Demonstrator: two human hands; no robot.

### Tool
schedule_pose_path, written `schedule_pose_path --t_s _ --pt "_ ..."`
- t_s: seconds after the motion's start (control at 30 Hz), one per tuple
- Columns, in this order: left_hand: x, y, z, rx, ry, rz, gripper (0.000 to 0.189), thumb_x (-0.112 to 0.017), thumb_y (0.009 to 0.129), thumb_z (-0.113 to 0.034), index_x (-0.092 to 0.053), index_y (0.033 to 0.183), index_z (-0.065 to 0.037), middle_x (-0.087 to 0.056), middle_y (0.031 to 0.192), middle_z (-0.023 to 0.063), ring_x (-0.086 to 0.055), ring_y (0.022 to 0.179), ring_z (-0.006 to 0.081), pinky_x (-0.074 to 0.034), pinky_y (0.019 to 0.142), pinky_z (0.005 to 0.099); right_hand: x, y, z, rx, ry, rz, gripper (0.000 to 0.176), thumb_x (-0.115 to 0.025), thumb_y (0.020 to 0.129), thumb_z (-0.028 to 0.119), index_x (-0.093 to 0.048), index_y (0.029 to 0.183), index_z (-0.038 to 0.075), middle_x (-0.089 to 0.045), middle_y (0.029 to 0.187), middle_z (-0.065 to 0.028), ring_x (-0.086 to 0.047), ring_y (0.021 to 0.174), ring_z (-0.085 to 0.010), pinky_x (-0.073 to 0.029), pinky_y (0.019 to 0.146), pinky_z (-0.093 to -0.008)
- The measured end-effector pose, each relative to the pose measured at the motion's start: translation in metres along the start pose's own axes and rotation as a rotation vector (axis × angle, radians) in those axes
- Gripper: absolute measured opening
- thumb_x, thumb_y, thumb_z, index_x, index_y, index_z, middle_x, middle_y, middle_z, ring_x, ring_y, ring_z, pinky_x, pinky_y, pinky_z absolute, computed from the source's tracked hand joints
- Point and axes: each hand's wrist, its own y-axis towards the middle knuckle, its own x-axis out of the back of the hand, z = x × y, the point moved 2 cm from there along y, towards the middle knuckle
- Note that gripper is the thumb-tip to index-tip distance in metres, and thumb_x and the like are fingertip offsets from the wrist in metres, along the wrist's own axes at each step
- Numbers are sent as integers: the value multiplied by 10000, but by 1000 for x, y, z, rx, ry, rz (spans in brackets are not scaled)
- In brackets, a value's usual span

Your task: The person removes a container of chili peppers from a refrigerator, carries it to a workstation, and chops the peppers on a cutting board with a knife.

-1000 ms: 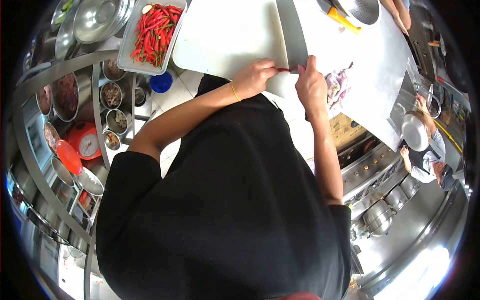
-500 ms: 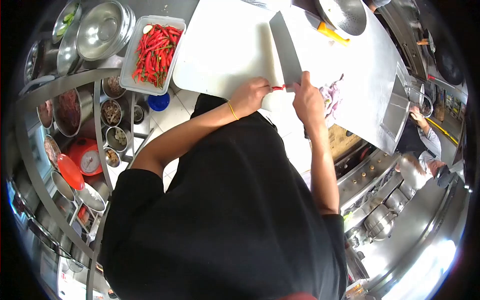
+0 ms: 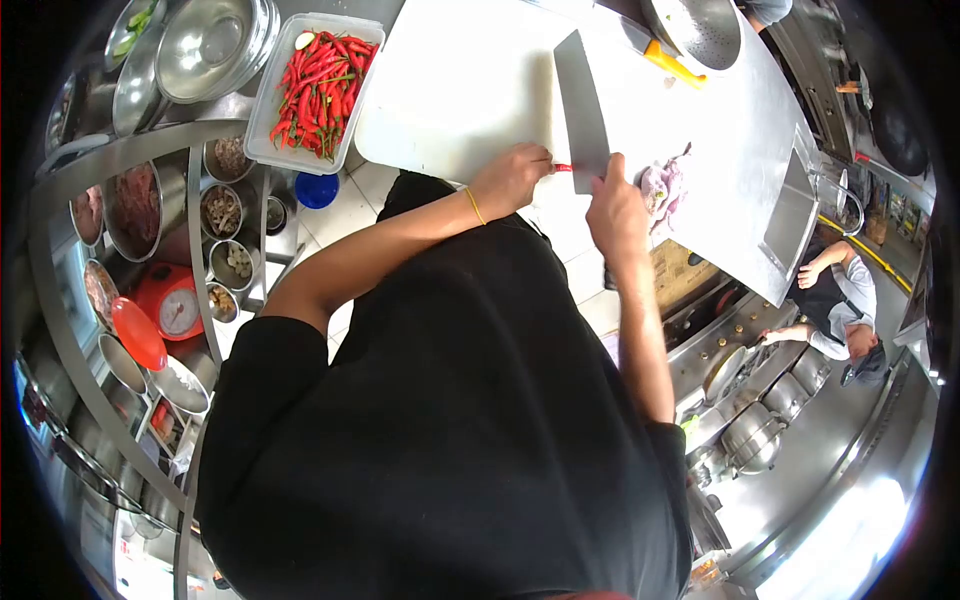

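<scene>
My left hand (image 3: 515, 180) is closed, its fingertips pinching a red chili (image 3: 563, 168) near the board's front edge. My right hand (image 3: 617, 210) grips a wide-bladed cleaver (image 3: 583, 110) at its near end. The blade points away from me and stands at the chili's right end. Beneath it lies the white cutting board (image 3: 450, 90). Just right of my right hand is a small pile of purplish-white pieces (image 3: 663, 190). To the left of the board, a clear plastic container (image 3: 262, 100) holds many red chilies (image 3: 325, 95).
A yellow-handled knife (image 3: 675, 65) and a perforated metal bowl (image 3: 705, 30) sit at the far right of the counter. Stacked steel bowls (image 3: 215, 45) stand at the far left. Lower left are shelves with food tins and a red scale (image 3: 175, 300). A co-worker (image 3: 835, 300) stands right, by the stove.
The view has shifted slightly. The cleaver stays by the chili, and a red bit seen at the blade's right side no longer shows. The co-worker's arms have moved, one now reaching to a pan.
</scene>
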Motion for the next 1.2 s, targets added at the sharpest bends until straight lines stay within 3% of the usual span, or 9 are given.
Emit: schedule_pose_path --t_s 0.03,0.17,0.3,0.5,0.7,0.77,0.93,1.07,1.2 --pt "2 2 0 0 -16 14 222 -558 688 95 -677 859 19 -615 837 121 -591 871 296 -490 797 381 -21 8 -5 22 36 -72 214 -491 917 115 -379 1043 -16 -607 725 -308 -599 723 -494 -468 625 -556" --pt "3 1 -4 13 -43 42 226 -560 700 85 -682 876 14 -620 835 117 -596 881 289 -492 805 375 -23 31 -12 76 116 -143 196 -497 919 128 -380 1007 -3 -602 725 -314 -597 727 -496 -467 618 -551" --pt "1 4 4 -28 28 39 223 -559 713 76 -693 876 4 -628 844 110 -603 862 281 -499 790 375 9 1 6 17 -63 -6 248 -516 917 123 -381 1062 -27 -608 746 -313 -596 730 -491 -461 627 -550" --pt "5 7 7 -36 7 47 217 -559 710 73 -695 863 2 -643 856 96 -601 862 272 -496 784 375 -27 20 3 67 71 -179 205 -503 911 115 -376 1014 -9 -604 712 -305 -609 710 -479 -472 615 -548" --pt "7 7 4 -51 47 30 187 -568 711 68 -698 824 -6 -650 827 92 -603 833 269 -500 773 375 -6 -8 7 -12 1 -16 270 -509 912 125 -373 1099 -15 -609 737 -311 -608 744 -483 -472 653 -553" --pt "6 8 5 -56 -2 0 165 -569 713 63 -690 804 -4 -651 807 89 -604 836 264 -501 760 371 -35 -1 8 17 39 -144 262 -518 906 130 -370 1071 -10 -610 715 -288 -608 704 -471 -471 620 -546" --pt "10 8 3 -73 24 -31 171 -558 723 73 -677 814 -9 -647 798 91 -599 818 267 -500 740 370 -16 13 8 70 80 -103 228 -502 914 109 -379 1059 -17 -606 720 -299 -600 709 -482 -462 614 -550" --pt "11 7 -1 11 -25 -7 107 -564 810 37 -608 891 -17 -616 796 127 -591 794 306 -491 700 404 -4 -9 15 33 36 -41 239 -524 892 105 -380 1039 -16 -623 733 -294 -616 716 -477 -482 630 -544" --pt "14 11 -4 56 -124 -4 101 -555 815 37 -536 895 -23 -578 780 156 -573 788 333 -460 677 430 -36 5 20 39 51 -180 196 -496 912 126 -376 980 -13 -614 696 -286 -621 697 -464 -483 620 -539"
